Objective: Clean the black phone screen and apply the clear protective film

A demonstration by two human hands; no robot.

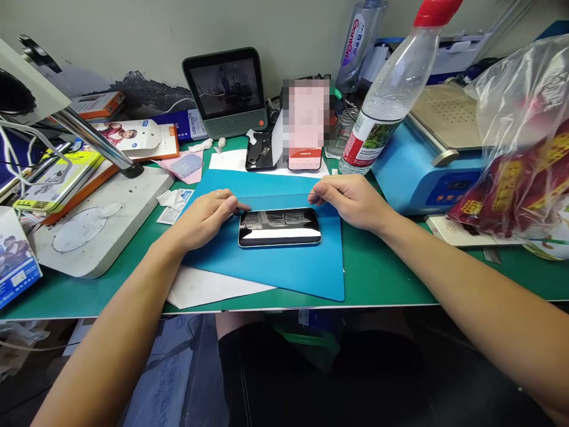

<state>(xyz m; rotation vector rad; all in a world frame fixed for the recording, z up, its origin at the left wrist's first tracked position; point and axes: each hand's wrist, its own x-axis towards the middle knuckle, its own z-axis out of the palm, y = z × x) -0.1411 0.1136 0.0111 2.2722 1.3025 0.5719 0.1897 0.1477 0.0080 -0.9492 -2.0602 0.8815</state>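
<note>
Left hand (207, 216) and right hand (351, 200): pinching opposite ends of a clear sheet (276, 202), fingers closed | phone (280, 228): lying on the blue mat (288, 270), just in front of the sheet | bench (386, 276): green, running back to a pale wall (133, 29) (it is peeling) | bottle (384, 107): standing beside the blue machine (413, 172)

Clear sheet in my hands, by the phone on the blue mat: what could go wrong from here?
The clear sheet is pinched near its ends by your left hand and right hand, so it might slip and land crooked against the phone.
Your bare fingertips could leave smudges on the sheet.
The water bottle stands just beyond your right hand, so a careless move might knock it; its red cap is on, so a spill seems less likely.
</note>
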